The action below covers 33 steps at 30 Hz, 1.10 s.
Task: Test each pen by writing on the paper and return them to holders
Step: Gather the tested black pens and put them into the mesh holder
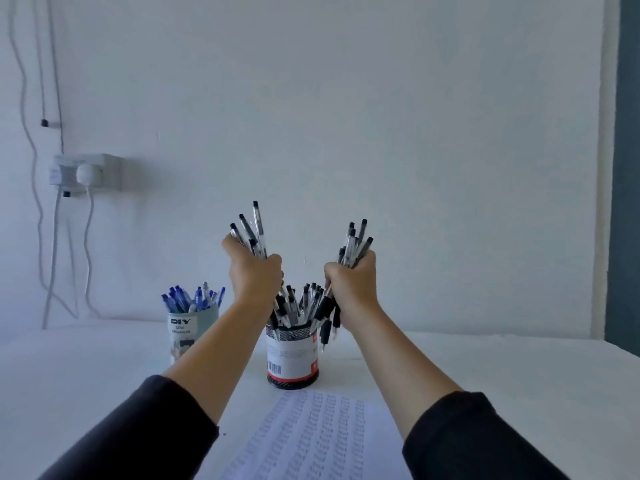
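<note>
A: What does each hand hold?
B: The left hand [254, 275] is fisted round a bundle of black pens [250, 230]; the right hand [351, 282] is fisted round a second bundle of black pens [356, 242]. Both bundles are raised above the mesh holder [292, 358], with their clicker ends up.

A: Where are the remaining pens?
B: More black pens [298, 306] stand in the mesh holder, directly between the two wrists. Blue pens [194, 297] fill the pale blue holder [194, 327], to the left and just behind the left forearm, which hides its lower right side.

A: And the paper?
B: The paper [311, 438], covered in rows of written marks, lies on the white table [86, 375] in front of the mesh holder, between the dark sleeves [467, 441].

A: Surroundings?
B: A wall socket [86, 173] with plugs and hanging cables is at the upper left.
</note>
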Each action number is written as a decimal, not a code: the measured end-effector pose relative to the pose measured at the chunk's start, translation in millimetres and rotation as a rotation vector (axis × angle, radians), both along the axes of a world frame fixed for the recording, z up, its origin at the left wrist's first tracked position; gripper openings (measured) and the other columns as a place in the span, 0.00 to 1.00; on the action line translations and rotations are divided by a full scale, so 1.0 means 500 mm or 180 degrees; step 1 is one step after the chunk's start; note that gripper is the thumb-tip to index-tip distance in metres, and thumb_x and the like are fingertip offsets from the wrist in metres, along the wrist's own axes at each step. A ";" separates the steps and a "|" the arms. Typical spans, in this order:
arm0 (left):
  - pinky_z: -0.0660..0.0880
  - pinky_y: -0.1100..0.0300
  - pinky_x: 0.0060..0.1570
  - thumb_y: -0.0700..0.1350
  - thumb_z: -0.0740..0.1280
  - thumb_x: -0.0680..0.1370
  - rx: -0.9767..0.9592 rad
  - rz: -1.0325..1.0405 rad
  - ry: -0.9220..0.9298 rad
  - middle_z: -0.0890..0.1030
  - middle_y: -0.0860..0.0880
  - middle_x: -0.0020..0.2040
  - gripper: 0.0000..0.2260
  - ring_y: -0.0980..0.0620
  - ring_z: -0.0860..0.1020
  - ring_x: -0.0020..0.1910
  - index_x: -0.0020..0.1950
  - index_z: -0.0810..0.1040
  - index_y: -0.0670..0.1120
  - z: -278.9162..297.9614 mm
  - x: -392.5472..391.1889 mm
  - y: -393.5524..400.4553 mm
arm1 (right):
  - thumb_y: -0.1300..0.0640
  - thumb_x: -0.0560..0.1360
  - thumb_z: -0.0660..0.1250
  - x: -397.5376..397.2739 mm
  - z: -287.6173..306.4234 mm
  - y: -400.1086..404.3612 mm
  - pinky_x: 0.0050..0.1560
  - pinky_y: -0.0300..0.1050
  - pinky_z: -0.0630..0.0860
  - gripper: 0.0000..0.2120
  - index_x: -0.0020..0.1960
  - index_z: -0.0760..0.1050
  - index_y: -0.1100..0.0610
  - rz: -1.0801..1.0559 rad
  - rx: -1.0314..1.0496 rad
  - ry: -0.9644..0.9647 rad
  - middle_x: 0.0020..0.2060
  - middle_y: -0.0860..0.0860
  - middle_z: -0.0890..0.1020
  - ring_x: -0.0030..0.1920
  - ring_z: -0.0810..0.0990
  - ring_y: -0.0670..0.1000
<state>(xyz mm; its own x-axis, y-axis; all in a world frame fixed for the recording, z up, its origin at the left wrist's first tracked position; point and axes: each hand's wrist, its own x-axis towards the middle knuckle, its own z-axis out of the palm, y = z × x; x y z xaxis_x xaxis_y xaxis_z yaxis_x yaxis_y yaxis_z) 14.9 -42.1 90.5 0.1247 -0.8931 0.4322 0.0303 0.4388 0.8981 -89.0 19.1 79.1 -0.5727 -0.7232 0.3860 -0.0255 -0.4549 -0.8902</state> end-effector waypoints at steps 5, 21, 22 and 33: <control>0.70 0.58 0.33 0.41 0.60 0.76 0.0134 0.0154 0.0807 0.72 0.44 0.44 0.21 0.47 0.74 0.37 0.68 0.59 0.48 0.000 0.007 -0.053 | 0.71 0.70 0.59 0.052 0.017 -0.073 0.24 0.34 0.66 0.16 0.53 0.62 0.57 -0.0212 -0.0466 -0.0417 0.36 0.49 0.68 0.29 0.66 0.46; 0.70 0.63 0.32 0.36 0.64 0.74 -0.0667 0.0175 -0.0082 0.71 0.53 0.36 0.28 0.57 0.71 0.30 0.71 0.58 0.50 -0.071 -0.023 -0.058 | 0.62 0.66 0.64 0.026 -0.073 -0.153 0.38 0.50 0.75 0.27 0.64 0.63 0.58 -0.0965 -0.0572 0.1433 0.31 0.44 0.72 0.29 0.73 0.50; 0.71 0.62 0.32 0.37 0.64 0.74 -0.0685 0.0149 -0.0167 0.73 0.53 0.37 0.27 0.57 0.72 0.31 0.70 0.60 0.50 -0.072 -0.020 -0.059 | 0.61 0.67 0.65 0.023 -0.077 -0.154 0.37 0.49 0.75 0.26 0.64 0.64 0.57 -0.0903 -0.0551 0.1496 0.31 0.44 0.72 0.29 0.73 0.49; 0.78 0.46 0.51 0.44 0.67 0.66 -0.0677 -0.0667 -0.0361 0.75 0.44 0.53 0.12 0.45 0.78 0.50 0.46 0.73 0.56 -0.107 0.003 -0.045 | 0.55 0.58 0.67 -0.005 -0.106 -0.161 0.48 0.57 0.79 0.20 0.50 0.70 0.51 0.0208 -0.0316 0.1309 0.47 0.61 0.78 0.46 0.80 0.58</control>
<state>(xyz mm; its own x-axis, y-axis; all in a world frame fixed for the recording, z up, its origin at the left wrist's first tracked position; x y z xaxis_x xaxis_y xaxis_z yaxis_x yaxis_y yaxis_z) 16.3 -64.8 36.8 -0.1122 -0.7825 0.6125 0.0447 0.6118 0.7897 -91.6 -61.2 26.0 -0.3107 -0.7008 0.6422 -0.3374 -0.5503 -0.7637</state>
